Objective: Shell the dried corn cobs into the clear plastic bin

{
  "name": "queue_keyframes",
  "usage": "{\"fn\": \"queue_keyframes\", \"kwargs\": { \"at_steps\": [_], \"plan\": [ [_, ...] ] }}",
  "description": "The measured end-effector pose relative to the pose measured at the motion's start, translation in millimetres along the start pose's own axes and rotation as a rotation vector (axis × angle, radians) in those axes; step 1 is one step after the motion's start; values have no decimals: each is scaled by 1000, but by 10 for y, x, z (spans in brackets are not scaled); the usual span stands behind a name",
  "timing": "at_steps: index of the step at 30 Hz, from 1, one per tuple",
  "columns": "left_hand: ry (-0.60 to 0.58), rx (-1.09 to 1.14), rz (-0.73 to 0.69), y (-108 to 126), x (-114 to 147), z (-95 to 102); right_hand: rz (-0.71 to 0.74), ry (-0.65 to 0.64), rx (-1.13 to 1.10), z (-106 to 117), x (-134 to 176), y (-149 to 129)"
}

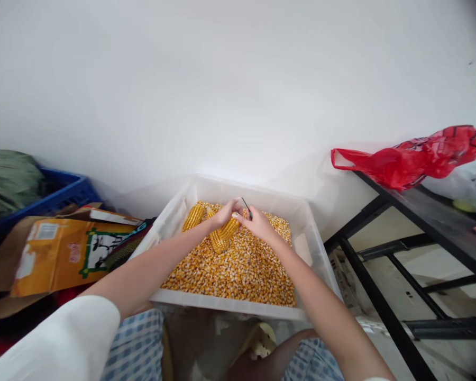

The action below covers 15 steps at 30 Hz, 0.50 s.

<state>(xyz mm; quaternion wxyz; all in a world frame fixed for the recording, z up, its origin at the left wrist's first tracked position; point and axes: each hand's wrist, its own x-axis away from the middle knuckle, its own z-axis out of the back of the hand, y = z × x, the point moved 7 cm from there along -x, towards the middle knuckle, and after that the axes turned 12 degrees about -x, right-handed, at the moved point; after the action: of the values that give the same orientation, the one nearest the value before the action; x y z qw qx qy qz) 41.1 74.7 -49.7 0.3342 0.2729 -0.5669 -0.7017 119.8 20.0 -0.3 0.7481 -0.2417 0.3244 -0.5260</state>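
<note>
Both hands meet at the middle of the frame, above a translucent white bin [230, 304] spread with loose yellow and pale corn kernels [238, 272]. The left hand [224, 214], coming in from the lower left, has its fingers bent round the upper end of a yellow ear of corn [228, 229], though part of that grip is hidden. The ear slants down and left from the fingers, over the kernels. The right hand [259, 224], from the lower right, is closed on a slim tool [250, 215] with a dark shaft that tilts up and left; a bit of green shows near its handle. The two hands are close together, and whether their fingers touch is too small to tell. Just left of them, inside the bin, a second ear [193, 217] lies on the kernels. At the left of the frame stand a blue crate [69, 188] with a grey-green cover [11, 180] over it and, in front, an orange and brown cardboard box [63, 254]. At the right, a red plastic bag [416, 159] lies on a dark tabletop [440, 217] with a black metal frame [375, 288]. A white wall [238, 90] fills the upper frame, and blue checked shorts [137, 338] show at the bottom.
</note>
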Motion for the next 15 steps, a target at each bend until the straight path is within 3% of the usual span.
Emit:
{"fn": "queue_keyframes", "kwargs": {
  "at_steps": [2, 6, 10, 15],
  "plan": [
    [-90, 22, 19, 14, 13, -64, 30, -42, -42, -64, -6, 17],
    [-82, 21, 42, -12, -5, -58, 105, -79, -9, -118, -8, 4],
    [-155, 103, 128, -125, -28, -135, 166, -79, 4, -108, -2, -38],
    [-104, 97, 67, -110, -54, -85, 139, -123, 60, -93, 24, -65]
  ]
}}
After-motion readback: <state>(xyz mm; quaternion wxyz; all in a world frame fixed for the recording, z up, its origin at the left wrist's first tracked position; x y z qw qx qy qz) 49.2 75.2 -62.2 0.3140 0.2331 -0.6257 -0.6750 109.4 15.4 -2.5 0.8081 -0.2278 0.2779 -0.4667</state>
